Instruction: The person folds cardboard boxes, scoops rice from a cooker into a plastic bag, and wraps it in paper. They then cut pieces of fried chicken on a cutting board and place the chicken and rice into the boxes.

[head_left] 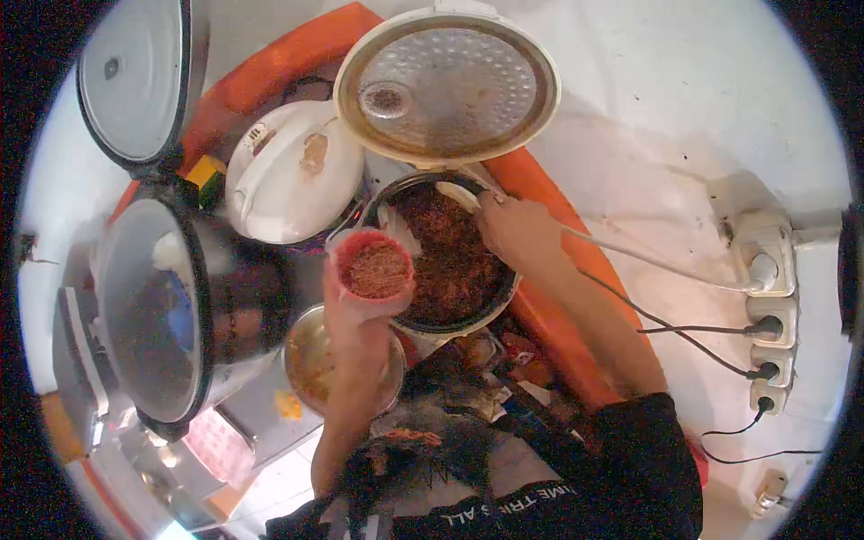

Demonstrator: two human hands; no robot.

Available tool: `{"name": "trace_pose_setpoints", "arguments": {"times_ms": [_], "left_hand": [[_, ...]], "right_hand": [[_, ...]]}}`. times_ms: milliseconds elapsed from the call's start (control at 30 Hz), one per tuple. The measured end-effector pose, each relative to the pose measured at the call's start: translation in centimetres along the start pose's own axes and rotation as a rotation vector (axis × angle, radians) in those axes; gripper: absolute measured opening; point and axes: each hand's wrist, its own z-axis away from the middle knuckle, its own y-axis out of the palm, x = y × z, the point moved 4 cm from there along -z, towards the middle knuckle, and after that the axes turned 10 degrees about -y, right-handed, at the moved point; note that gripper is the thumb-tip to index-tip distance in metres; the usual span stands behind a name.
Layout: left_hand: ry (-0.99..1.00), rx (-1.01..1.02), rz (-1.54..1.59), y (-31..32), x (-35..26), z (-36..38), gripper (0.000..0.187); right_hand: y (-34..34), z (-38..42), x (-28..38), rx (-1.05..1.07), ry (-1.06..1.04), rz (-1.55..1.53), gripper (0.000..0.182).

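Your left hand grasps the red-rimmed cup mid-frame, overlapping the pot's left edge, your right hand grips a pale, probably paddle-like tool, so a careless tilt could spill the brown contents outside.

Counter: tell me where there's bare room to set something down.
A small grey counter patch lies between the big dark cooker and the metal bowl, beside a yellow scrap. Around the filled pot it's crowded: white cooker, left hand, right hand and clutter.
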Motion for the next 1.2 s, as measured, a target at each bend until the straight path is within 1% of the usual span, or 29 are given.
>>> {"name": "trace_pose_setpoints", "arguments": {"times_ms": [33,67,133,167,200,233,267,300,333,367,433,467,533,567,633,667,733,767,833,867,900,967,1000,1033,1067,1100,1133,1167,1200], "left_hand": [[-0.053,-0.044,-0.005,-0.1,-0.3,0.3,0.037],[-0.057,-0.048,-0.005,-0.2,-0.4,0.4,0.037],[-0.202,-0.172,0.258,-1.2,-0.1,0.4,0.078],[-0.202,-0.175,0.259,-1.5,0.0,0.5,0.078],[-0.122,-0.131,0.240,-1.8,-0.1,0.8,0.053],[-0.043,-0.084,0.219,-2.1,-0.2,1.0,0.035],[-0.044,-0.084,0.220,-2.8,0.0,0.9,0.035],[0.034,-0.099,0.015,-3.5,-0.2,0.8,0.036],[0.111,-0.114,-0.192,-4.1,-0.3,0.8,0.037],[0.112,-0.116,-0.193,-4.6,-0.1,0.8,0.037],[0.041,-0.100,0.051,-5.5,0.5,0.7,0.039],[0.043,-0.103,0.052,-5.9,0.5,0.7,0.039],[0.088,-0.163,-0.269,-6.5,0.4,0.8,0.040],[0.087,-0.166,-0.270,-6.2,0.3,1.1,0.040],[0.080,-0.283,-0.188,-5.7,-0.2,1.5,0.041],[0.083,-0.284,-0.189,-5.9,-0.3,1.7,0.041],[0.165,-0.358,-0.481,-6.0,-0.8,2.3,0.042],[0.163,-0.364,-0.482,-5.9,-1.1,2.6,0.042],[-0.122,-0.257,0.544,-5.1,-1.0,2.6,0.044],[-0.123,-0.256,0.544,-5.1,-1.0,2.5,0.044],[-0.157,-0.265,0.504,-5.1,-0.8,2.3,0.045],[-0.191,-0.261,0.465,-5.2,0.9,1.9,0.046],[-0.083,-0.342,0.154,-6.1,3.0,2.0,0.046],[0.029,-0.416,-0.158,-6.6,4.4,2.0,0.047],[-0.038,-0.239,-0.074,-6.7,5.4,0.4,0.051],[-0.038,-0.232,-0.072,-4.7,3.9,0.4,0.051],[-0.261,-0.229,0.125,-1.4,2.2,1.1,0.051],[-0.488,-0.223,0.320,0.9,1.8,1.6,0.052],[-0.297,-0.121,0.270,0.5,4.9,0.2,0.053]], "right_hand": [[0.8,-0.1,-0.3,0.005,-0.001,-0.003,0.027],[1.0,-0.1,-0.4,-0.003,-0.042,-0.022,0.028],[1.1,0.0,-0.2,-0.012,-0.089,-0.041,0.029],[0.7,0.4,0.3,0.038,-0.077,-0.080,0.030],[0.6,0.8,0.6,0.087,-0.064,-0.119,0.031],[0.9,1.2,1.2,0.089,-0.064,-0.120,0.031],[1.7,1.5,2.0,0.138,-0.085,-0.151,0.032],[2.5,1.6,2.5,0.187,-0.109,-0.180,0.033],[3.1,1.5,2.4,0.231,-0.086,-0.223,0.035],[2.7,1.6,2.6,0.231,-0.089,-0.225,0.035],[1.7,1.9,3.0,0.245,-0.116,-0.324,0.036],[2.1,2.0,3.2,0.246,-0.119,-0.323,0.036],[4.3,2.3,4.2,0.266,-0.193,-0.407,0.037],[5.5,1.9,4.4,0.269,-0.196,-0.409,0.037],[7.2,0.8,4.8,0.248,-0.209,-0.519,0.040],[6.8,0.5,4.6,0.246,-0.211,-0.520,0.040],[6.0,0.4,3.7,0.459,-0.107,-0.792,0.041],[5.2,0.7,3.4,0.464,-0.111,-0.792,0.041],[3.0,1.5,2.7,0.505,-0.017,-1.109,0.044],[2.1,2.1,2.2,0.629,0.140,-1.159,0.043],[1.3,2.6,1.9,0.625,0.142,-1.158,0.043],[-0.4,3.5,0.9,0.430,0.183,-1.103,0.042],[-1.6,4.1,0.8,0.423,0.186,-1.101,0.042],[-3.2,4.5,0.6,0.354,0.167,-1.049,0.041],[-4.4,4.9,0.5,0.285,0.149,-0.995,0.041],[-4.8,5.3,0.8,0.280,0.154,-0.993,0.041],[-5.5,5.4,1.4,0.174,0.086,-0.807,0.041],[-6.1,5.6,2.4,0.072,0.023,-0.621,0.041],[-5.9,6.0,4.0,0.175,-0.009,-0.393,0.041]]}}
